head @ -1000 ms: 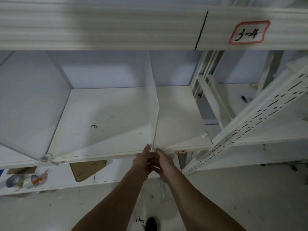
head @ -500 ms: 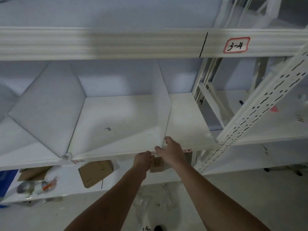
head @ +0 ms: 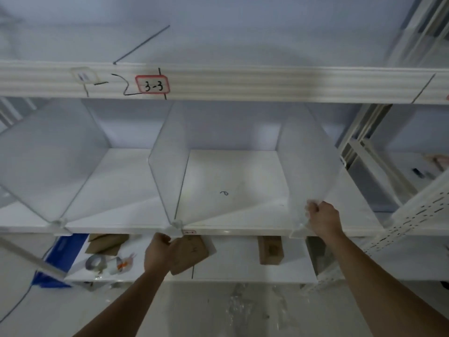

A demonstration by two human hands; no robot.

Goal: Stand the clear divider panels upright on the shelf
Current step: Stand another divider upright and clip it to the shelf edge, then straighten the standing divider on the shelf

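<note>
The right hand [head: 324,221] is curled around the lower front edge of a clear divider panel [head: 309,166], fingers hooked over the edge just above the shelf [head: 238,228] lip. That panel stands on the shelf but leans, top tilted away to the right of the hand. The left hand [head: 157,254] sits loosely closed just under the shelf lip, below the small clip [head: 176,225] at the foot of the middle panel [head: 167,166]; whether it holds anything I cannot tell.

The risk sits with the right hand: the panel is thin and slick, and its foot looks unseated at the lip. If the grip loosens before the base is locked, my guess is it tips sideways or slides off the front. Pushing hard at one corner may bow it or skid it along the board.

Left of the left hand, a third panel [head: 48,164] stands in its own clip. The bays between the panels hold nothing, only a pen squiggle on the board between the hands. Below the hands, the lower shelf carries cardboard pieces [head: 188,254], tape rolls [head: 97,262] and a brown block [head: 270,250]; a blue bin [head: 62,251] sits furthest left, contents unseen.
</note>
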